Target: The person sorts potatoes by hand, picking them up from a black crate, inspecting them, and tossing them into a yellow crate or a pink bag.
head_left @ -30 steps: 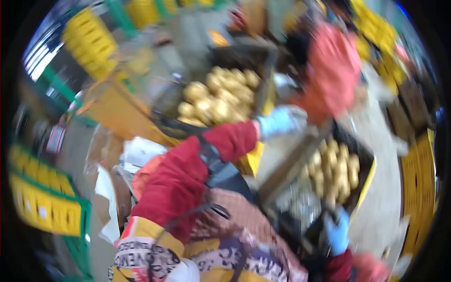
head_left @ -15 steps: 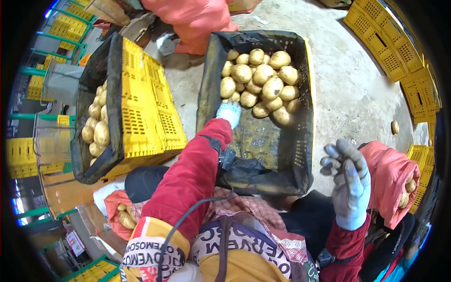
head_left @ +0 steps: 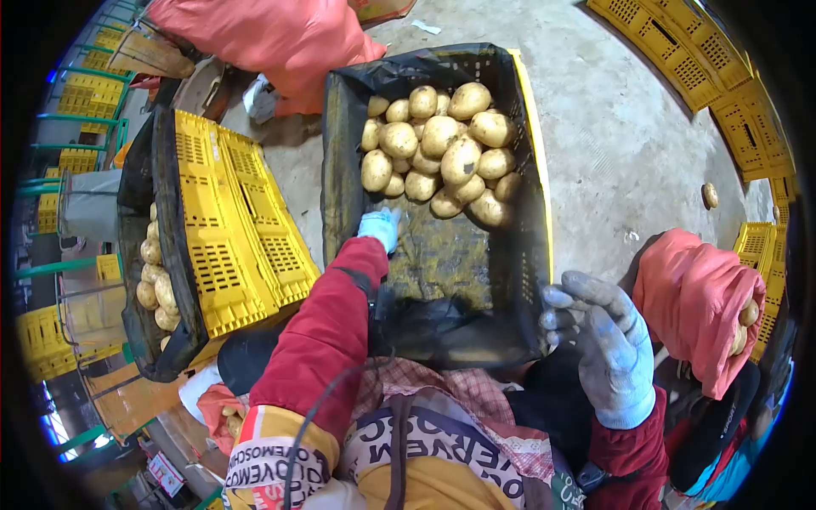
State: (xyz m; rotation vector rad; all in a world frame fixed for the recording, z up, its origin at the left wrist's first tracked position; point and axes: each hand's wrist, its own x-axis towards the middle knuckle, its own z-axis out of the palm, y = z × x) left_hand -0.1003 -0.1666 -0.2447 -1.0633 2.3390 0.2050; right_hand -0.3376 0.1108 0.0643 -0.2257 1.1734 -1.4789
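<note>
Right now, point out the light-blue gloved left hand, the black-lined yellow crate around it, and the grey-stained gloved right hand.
Left hand (head_left: 379, 228), head view: its upper side.
Yellow crate (head_left: 446, 259), head view: bare bottom.
Right hand (head_left: 615, 353), head view: its middle.

One head-worn camera looks forward and down, near a crate (head_left: 534, 161). The wearer's torso (head_left: 425, 450) sits at six o'clock.

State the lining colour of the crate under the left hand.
The lining is black; it shows best in the head view.

Potatoes (head_left: 459, 160) lie heaped in a lined crate (head_left: 450, 255).
</note>
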